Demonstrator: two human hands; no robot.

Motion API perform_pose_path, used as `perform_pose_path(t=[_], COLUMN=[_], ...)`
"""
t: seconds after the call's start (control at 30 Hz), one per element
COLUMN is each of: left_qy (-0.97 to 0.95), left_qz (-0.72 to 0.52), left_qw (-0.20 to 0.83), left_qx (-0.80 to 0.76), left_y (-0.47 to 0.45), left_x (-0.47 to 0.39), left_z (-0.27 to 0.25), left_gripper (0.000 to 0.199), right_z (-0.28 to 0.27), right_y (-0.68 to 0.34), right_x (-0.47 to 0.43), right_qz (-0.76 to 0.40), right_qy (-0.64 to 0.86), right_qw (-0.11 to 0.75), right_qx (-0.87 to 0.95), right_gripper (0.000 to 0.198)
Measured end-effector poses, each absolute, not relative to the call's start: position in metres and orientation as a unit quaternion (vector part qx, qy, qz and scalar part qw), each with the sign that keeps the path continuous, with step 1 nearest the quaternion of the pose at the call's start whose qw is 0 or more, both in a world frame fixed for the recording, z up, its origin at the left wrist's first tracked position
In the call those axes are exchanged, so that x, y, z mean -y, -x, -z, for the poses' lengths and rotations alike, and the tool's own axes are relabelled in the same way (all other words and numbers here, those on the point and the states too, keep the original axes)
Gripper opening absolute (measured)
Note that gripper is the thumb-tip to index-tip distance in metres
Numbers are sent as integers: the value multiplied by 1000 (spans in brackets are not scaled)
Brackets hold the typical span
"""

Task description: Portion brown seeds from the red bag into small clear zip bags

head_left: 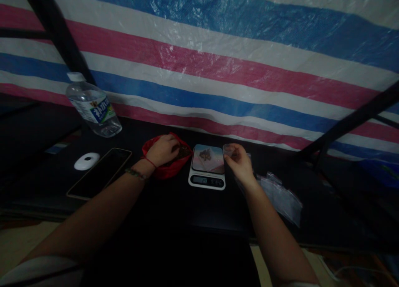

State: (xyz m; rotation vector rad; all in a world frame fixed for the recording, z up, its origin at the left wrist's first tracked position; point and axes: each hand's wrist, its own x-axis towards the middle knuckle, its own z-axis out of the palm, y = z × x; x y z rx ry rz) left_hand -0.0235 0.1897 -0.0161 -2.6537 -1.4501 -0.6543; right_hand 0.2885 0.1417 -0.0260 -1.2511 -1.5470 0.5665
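Observation:
My left hand (163, 150) reaches into an open red bag (165, 170) on the dark table, fingers curled over dark stuff inside; whether it grips any is hidden. A small white digital scale (207, 167) stands just right of the bag, with a little dark pile (205, 154) on its platform. My right hand (239, 162) hovers at the scale's right edge and pinches a small clear plastic bag (229, 149) by its top.
A clear water bottle (92, 106) stands at the back left. A white mouse (86, 161) and a dark phone (101, 171) lie left of the red bag. More clear plastic bags (280, 195) lie at the right. A striped tarp (218, 58) hangs behind.

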Motion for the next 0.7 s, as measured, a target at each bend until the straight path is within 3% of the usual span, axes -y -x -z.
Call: perform_pose_path(t=[0.1, 0.27, 0.43, 0.7], left_qy=[862, 824, 819, 830], left_qz=[191, 141, 107, 120], left_qw=[25, 8, -3, -2], left_qx=[470, 549, 564, 544], left_y=[23, 23, 23, 24], left_x=[-188, -184, -183, -187], left_z=[13, 14, 20, 25], left_gripper=[31, 46, 72, 51], right_z=[24, 23, 25, 25], right_y=[-289, -290, -290, -290], right_x=[-140, -139, -140, -140], right_qz=[-248, -241, -237, -230], right_qy=[508, 499, 497, 501], right_qw=[515, 504, 504, 500], right_qx=[645, 662, 665, 668], right_gripper=[67, 43, 44, 46])
